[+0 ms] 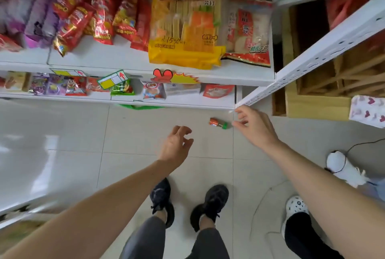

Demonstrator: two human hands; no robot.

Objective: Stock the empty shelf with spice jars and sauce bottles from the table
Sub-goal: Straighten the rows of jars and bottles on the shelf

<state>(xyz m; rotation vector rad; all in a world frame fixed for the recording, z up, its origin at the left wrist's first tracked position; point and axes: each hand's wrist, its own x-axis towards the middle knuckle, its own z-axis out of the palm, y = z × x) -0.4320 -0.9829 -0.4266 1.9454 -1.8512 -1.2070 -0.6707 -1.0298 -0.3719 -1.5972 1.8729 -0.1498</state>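
Observation:
A small spice jar [218, 123] with a green cap and an orange-red label lies on its side on the tiled floor, just in front of the lowest shelf. My right hand [254, 126] is stretched down toward it, fingers spread, fingertips right beside the green cap and holding nothing. My left hand [177, 144] hangs open lower and to the left of the jar, fingers loosely curled and empty.
White shelves [133, 64] ahead carry snack bags, among them a large yellow pack [185, 21]. A shelf upright [312, 56] slants at right, with cardboard boxes [316, 106] behind. My black shoes [210, 202] stand below; another person's white clog [295, 206] and a cable are at right.

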